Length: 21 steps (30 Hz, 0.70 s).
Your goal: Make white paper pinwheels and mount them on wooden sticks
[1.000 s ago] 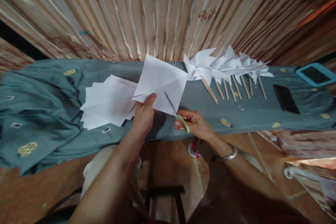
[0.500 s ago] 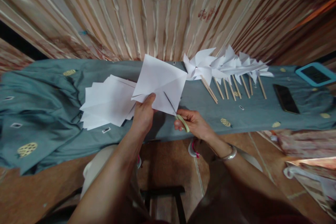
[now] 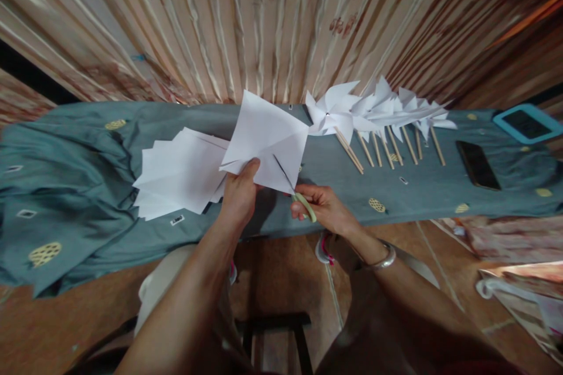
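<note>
Readable text: none can be made out.
Teal tablecloth (image 3: 343,187): small white patches (image 3: 177,220) bear dark marks, too small to read.
Patterned curtain (image 3: 264,41): reddish printed motifs, blurred, with no legible lettering.
Smartphone (image 3: 478,165): no brand or figures readable on its dark face.
Blue-framed tablet (image 3: 526,124): nothing legible on its dark panel.
Paper sheet (image 3: 266,135): no writing discernible.
Green-handled scissors (image 3: 307,208): no legible maker's mark.

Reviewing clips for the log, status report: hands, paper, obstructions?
Left grip on square white paper sheet. Right grip on green-handled metal scissors, one blade visible over the sheet. No obstruction visible there.
</note>
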Motion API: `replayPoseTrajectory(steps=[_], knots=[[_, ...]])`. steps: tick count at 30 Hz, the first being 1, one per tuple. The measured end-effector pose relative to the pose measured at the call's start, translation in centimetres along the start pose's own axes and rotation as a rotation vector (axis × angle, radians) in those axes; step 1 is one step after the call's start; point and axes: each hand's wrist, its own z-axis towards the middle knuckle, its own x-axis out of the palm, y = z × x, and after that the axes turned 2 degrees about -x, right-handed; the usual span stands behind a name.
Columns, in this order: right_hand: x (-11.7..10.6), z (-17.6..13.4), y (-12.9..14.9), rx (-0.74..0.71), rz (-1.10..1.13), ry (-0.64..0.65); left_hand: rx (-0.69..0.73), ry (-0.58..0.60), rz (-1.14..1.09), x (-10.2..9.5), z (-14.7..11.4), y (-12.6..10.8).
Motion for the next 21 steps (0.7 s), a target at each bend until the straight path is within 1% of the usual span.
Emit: replayPoseTrajectory(steps=[4, 11, 16, 21], knots=[[-0.03, 0.05, -0.05, 0.002, 0.003, -0.001, -0.024, 0.013, -0.014, 0.08, -0.06, -0.18], [-0.3, 0.04, 0.07, 0.021, 0.01, 0.045, -0.043, 0.045, -0.066, 0.13, -0.09, -0.54], [-0.43, -0.1, -0.01, 0.024, 0.013, 0.051, -0.056, 0.067, -0.086, -0.03, -0.23, -0.58], [-0.38, -0.01, -0.19, 0.025, 0.014, 0.033, -0.076, 0.076, -0.082, 0.29, -0.52, -0.9]])
